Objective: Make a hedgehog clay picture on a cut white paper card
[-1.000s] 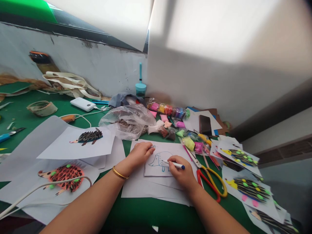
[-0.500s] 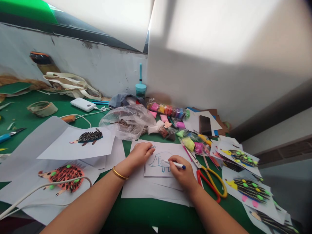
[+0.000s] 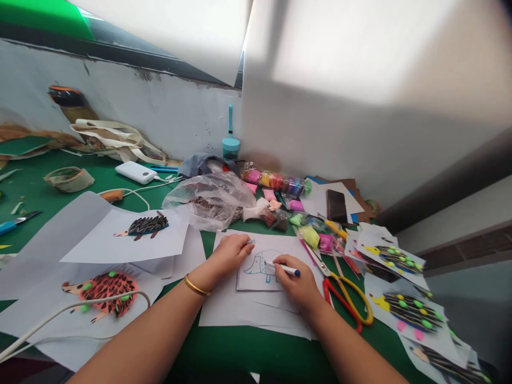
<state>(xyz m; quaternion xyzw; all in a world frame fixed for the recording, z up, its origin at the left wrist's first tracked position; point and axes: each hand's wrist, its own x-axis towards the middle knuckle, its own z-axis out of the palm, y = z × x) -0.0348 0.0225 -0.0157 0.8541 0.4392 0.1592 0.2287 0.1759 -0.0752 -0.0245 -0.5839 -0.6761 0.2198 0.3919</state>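
Note:
My right hand [image 3: 296, 280] is closed round a white marker pen [image 3: 288, 270] with a dark blue end, its tip on a small sheet of paper [image 3: 248, 281]. Blue lines on that sheet form a hedgehog drawing [image 3: 256, 265] with a pointed snout, short legs and small marks on its body. Resting on the sheet's upper left, my left hand [image 3: 231, 252] has its fingers pinched together. A small pale-blue thing shows at its fingertips, too small to name. Larger white sheets [image 3: 224, 312] lie underneath. Scissors [image 3: 346, 296] with red and yellow handles lie right of my right hand.
Finished hedgehog pictures lie at left [image 3: 148, 226] and in a pile at right [image 3: 414, 312]. Behind the paper are a clear plastic bag [image 3: 208, 197] of seeds, coloured clay packets [image 3: 310, 234] and a phone [image 3: 336, 207]. A white cable [image 3: 72, 305] crosses the left sheets.
The marker pen and my right hand have shifted slightly left and down over the hedgehog's body. My left hand has stayed in place.

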